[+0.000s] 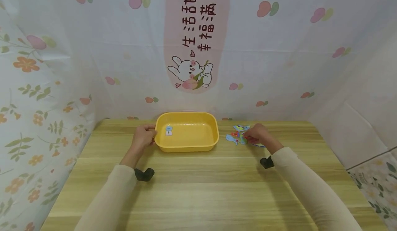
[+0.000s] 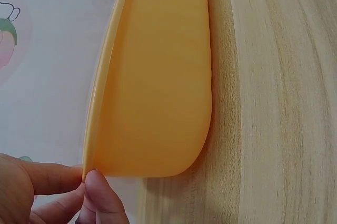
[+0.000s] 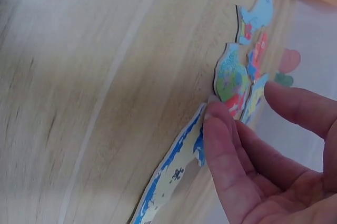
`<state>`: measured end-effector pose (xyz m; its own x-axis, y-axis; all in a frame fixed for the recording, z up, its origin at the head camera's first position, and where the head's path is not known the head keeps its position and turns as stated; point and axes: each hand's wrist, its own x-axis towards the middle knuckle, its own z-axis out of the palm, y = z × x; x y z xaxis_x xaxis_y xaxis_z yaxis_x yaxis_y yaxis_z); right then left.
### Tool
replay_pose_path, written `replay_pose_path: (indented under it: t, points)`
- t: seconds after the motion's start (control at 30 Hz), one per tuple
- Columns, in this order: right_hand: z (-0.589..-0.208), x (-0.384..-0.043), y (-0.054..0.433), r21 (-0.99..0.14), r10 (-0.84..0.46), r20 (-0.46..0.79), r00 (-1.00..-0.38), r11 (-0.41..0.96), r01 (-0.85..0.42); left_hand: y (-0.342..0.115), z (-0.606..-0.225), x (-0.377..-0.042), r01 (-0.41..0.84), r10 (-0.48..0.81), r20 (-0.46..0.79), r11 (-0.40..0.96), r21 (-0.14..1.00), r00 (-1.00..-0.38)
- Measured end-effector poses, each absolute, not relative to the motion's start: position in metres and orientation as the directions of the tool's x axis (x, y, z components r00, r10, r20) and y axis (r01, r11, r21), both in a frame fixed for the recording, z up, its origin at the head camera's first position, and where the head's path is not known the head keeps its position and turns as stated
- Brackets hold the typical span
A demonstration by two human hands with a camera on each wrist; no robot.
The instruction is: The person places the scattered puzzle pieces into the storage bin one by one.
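Observation:
My left hand pinches the left rim of a yellow plastic tray between thumb and fingers; the left wrist view shows the thumb on the tray's outer wall. Two small light-coloured flat pieces lie inside, towards the left. Right of the tray, my right hand is over several colourful flat puzzle pieces. In the right wrist view its fingertips are right at a green rounded piece, with the thumb apart. A long blue-and-cream piece lies beside the fingers, partly covered by them.
Nearest the tray lies a light-blue piece, with a red piece close by. Everything stands on a wood-grain table. A printed white cloth hangs behind its back edge, and more cloth hangs at both sides.

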<state>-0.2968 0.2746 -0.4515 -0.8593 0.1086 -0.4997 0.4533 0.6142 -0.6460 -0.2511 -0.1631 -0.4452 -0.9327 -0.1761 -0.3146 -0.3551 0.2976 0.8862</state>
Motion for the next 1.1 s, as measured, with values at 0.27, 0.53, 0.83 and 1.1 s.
replay_pose_path:
  t: [0.27, 0.53, 0.83, 1.1]
  points:
    - [-0.448, -0.294, 0.264, -0.538, 0.104, -0.409, -0.907, 0.775, 0.331, -0.164, -0.443, -0.25, -0.347, -0.174, -0.307, 0.293, 0.891, -0.936]
    - [-0.451, -0.291, 0.255, -0.413, 0.103, -0.325, -0.94, 0.879, 0.239, -0.165, -0.442, -0.25, -0.342, -0.171, -0.303, 0.291, 0.893, -0.937]
    - [-0.449, -0.291, 0.249, -0.386, 0.191, -0.329, -0.925, 0.867, 0.316, -0.165, -0.442, -0.25, -0.341, -0.168, -0.302, 0.292, 0.894, -0.938]
    - [-0.448, -0.291, 0.256, -0.613, 0.09, -0.393, -0.915, 0.716, 0.334, -0.164, -0.442, -0.249, -0.346, -0.163, -0.31, 0.284, 0.894, -0.936]
